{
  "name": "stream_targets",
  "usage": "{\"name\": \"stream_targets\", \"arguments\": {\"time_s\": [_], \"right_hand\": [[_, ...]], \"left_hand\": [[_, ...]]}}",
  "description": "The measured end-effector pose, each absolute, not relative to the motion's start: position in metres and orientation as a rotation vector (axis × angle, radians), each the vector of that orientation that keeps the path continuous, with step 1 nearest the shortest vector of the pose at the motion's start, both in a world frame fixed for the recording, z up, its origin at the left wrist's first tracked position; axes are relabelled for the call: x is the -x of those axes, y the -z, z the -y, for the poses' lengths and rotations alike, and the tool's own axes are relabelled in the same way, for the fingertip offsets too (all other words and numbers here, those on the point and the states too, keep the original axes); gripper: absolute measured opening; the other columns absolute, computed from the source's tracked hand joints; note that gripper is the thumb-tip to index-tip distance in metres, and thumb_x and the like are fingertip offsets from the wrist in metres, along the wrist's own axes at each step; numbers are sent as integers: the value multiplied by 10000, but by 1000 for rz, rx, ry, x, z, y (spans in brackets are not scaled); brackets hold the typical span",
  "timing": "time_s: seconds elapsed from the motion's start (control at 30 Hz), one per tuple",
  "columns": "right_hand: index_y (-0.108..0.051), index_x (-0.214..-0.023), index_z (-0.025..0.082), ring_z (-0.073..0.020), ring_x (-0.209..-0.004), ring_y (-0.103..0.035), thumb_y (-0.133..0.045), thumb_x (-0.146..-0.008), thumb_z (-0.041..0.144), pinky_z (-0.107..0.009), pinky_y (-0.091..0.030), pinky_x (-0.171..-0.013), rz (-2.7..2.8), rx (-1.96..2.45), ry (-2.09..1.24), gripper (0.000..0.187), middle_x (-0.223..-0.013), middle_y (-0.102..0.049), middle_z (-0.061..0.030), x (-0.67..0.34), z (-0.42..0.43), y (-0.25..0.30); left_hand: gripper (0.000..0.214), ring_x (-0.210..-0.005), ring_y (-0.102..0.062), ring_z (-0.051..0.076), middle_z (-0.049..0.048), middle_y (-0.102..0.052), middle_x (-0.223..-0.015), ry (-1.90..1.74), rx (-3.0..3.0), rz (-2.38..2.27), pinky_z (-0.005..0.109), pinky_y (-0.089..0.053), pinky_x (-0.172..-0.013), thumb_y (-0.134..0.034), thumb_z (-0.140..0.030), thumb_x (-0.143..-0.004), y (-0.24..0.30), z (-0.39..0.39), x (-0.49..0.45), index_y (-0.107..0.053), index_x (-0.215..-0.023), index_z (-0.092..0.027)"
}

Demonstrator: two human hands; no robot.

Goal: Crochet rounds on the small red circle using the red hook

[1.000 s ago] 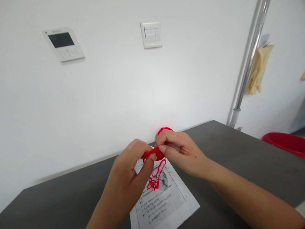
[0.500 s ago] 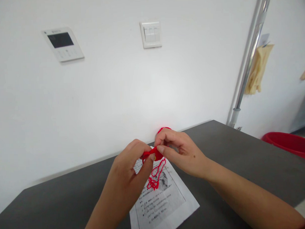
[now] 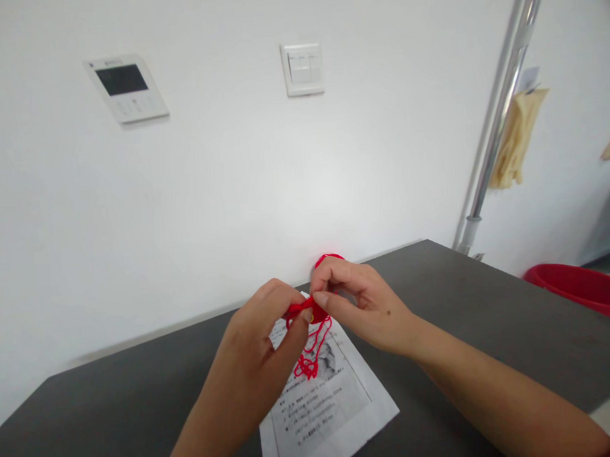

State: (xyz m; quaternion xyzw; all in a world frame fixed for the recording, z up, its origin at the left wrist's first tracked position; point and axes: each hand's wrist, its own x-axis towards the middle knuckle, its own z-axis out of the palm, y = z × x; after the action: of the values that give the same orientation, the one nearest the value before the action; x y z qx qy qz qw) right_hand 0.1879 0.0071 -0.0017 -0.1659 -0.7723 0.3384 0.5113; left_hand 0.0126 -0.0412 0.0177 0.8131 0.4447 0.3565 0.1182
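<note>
A small red piece with a yellow spot (image 3: pixel 320 314), perhaps cloth or yarn work, is held up between my two hands above the table. My left hand (image 3: pixel 261 336) pinches its left end between thumb and fingers. At the upper right edge, my right hand (image 3: pixel 368 306) is closed in a pinch on the same piece. Red cord (image 3: pixel 307 367) lies below in loose loops and a small tangle over a printed sheet of paper (image 3: pixel 352 427). More red cord or yarn (image 3: pixel 329 257) shows behind my right hand, mostly hidden by it.
The dark grey table (image 3: pixel 452 303) meets a white wall bearing a light switch (image 3: pixel 303 70) and an intercom panel (image 3: pixel 130 91). To the right stand a metal pole (image 3: pixel 501 128), hanging yellowish gloves (image 3: pixel 516 138) and a red basin (image 3: pixel 577 289) beyond the table edge.
Both hands have shifted very slightly to the right along with the red piece. Their grip looks the same, and the cord and paper stay in place.
</note>
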Motion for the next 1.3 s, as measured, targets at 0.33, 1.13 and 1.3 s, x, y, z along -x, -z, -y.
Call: {"name": "stream_targets", "arguments": {"time_s": [0.33,1.13,1.3], "right_hand": [[-529,-760,189,-102,-620,-505,-521,-865,142,-230,-406,-573,1846,450,-828,116,-685,-557,26,-190,-6,2],[-550,-765,182,-105,-624,-502,-523,-861,133,-231,-407,-576,1848,419,-860,111,-680,-567,23,-191,-6,1],[-558,-765,176,-105,-621,-505,-524,-862,145,-232,-412,-577,1846,410,-867,107,-682,-565,22,-191,-5,-1]], "left_hand": [[208,-726,-546,153,-8,-571,-787,-1049,-2364,-1342,290,-434,-673,-438,-227,-967,-17,43,-12,-534,-782,-220],[188,-776,-556,156,-3,-584,-827,-1101,-2419,-1292,287,-447,-707,-460,-201,-970,-17,39,-12,-550,-807,-222],[192,-765,-554,151,-7,-579,-819,-1093,-2398,-1288,284,-440,-702,-450,-206,-978,-16,41,-11,-545,-813,-221]]}}
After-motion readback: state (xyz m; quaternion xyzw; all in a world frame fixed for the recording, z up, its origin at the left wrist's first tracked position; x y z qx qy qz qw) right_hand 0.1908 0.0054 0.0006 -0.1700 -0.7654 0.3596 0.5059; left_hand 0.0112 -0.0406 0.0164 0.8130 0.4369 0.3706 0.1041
